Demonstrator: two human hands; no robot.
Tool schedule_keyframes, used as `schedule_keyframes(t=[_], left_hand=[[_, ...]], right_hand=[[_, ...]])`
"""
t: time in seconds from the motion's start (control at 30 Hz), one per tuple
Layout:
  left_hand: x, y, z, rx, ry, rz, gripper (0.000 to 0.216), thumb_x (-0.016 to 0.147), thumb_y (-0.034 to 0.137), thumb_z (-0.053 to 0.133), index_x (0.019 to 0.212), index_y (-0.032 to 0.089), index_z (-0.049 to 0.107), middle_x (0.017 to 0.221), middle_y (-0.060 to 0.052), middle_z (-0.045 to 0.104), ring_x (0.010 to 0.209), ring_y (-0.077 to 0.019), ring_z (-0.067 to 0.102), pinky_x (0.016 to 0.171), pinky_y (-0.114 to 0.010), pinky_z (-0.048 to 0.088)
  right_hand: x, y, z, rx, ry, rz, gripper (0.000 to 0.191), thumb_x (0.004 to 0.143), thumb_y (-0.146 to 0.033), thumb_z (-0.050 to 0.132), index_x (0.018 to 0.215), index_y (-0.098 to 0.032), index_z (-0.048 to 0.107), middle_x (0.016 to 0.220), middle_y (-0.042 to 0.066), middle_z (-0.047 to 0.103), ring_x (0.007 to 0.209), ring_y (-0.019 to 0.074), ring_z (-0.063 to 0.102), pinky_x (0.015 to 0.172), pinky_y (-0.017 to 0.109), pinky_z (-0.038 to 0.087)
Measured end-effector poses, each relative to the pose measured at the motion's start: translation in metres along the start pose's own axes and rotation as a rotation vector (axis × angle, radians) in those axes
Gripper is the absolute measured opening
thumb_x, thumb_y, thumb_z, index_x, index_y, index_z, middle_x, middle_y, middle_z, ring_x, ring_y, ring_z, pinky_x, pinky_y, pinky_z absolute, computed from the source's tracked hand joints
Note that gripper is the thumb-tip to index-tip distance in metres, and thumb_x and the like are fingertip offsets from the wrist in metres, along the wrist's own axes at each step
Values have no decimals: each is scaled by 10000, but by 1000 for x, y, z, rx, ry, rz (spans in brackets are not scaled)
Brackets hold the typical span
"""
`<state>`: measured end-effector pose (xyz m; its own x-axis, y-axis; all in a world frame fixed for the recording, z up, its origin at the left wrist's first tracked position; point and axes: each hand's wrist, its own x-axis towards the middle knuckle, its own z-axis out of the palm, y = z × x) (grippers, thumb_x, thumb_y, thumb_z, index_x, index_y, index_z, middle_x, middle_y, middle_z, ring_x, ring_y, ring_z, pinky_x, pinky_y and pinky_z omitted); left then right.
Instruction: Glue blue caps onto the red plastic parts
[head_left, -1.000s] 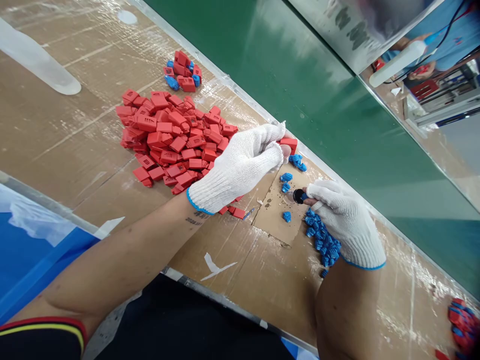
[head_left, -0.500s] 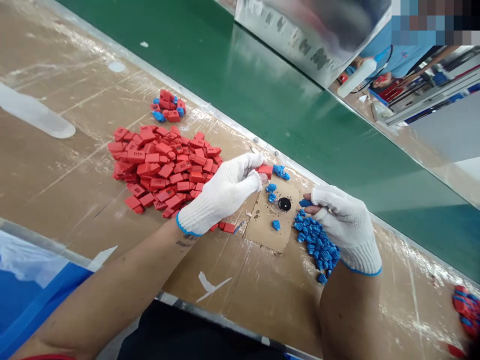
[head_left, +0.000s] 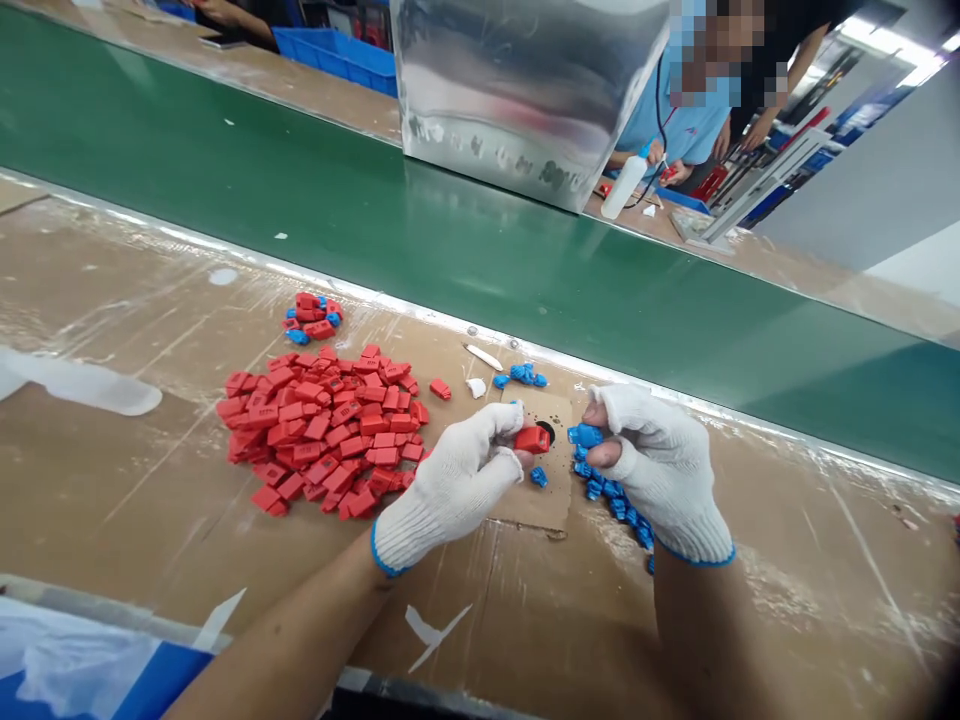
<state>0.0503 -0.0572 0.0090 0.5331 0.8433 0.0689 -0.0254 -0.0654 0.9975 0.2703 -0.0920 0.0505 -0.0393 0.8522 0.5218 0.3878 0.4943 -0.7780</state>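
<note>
My left hand (head_left: 469, 465) pinches a red block (head_left: 532, 438) between thumb and fingers, held above the cardboard sheet (head_left: 525, 512). My right hand (head_left: 660, 465) grips a blue piece (head_left: 585, 435) by thumb and fingertips, at the cardboard's right edge; block and piece are apart. On the cardboard lie a loose blue bit (head_left: 538, 477) and a black round thing (head_left: 549, 430), partly hidden behind my block. A big red heap (head_left: 322, 430) sits left of the cardboard, a blue heap (head_left: 619, 508) just right of it, partly under my right hand.
</note>
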Motion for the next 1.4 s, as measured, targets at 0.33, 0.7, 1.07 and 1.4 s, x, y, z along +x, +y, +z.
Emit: schedule_keyframes(t=[0.33,0.7,1.07,1.4], left_hand=[[-3,0,-2,58,92,132,152,906,258,682,1019,189,757,969,-66,815,817,-190,726,777,-329,599],[-4,-2,-5,416,158,367,121,889,156,634,946,207,727,946,-73,830,852,-212,789,822,-332,654],[-14,6,7,257,109,273,39,870,224,658,848,256,653,803,-16,744,711,-197,706,681,-332,599],[-8,-1,18,-3,21,-28,175,841,316,699,798,243,545,709,5,650,623,-171,583,588,-323,508]], right_hand=[[0,-10,14,78,-77,-47,244,908,-483,863,942,-271,746,1024,17,782,946,213,754,845,382,618],[5,-16,23,-23,-163,-70,298,967,-394,804,799,-221,628,870,15,706,797,171,656,699,310,525],[-1,-20,33,189,-235,-40,390,1001,-640,655,972,-251,656,1068,75,646,1076,268,634,910,428,565],[-24,-50,42,488,197,-18,365,1003,-565,639,820,-268,533,692,-13,449,582,177,485,503,349,412]])
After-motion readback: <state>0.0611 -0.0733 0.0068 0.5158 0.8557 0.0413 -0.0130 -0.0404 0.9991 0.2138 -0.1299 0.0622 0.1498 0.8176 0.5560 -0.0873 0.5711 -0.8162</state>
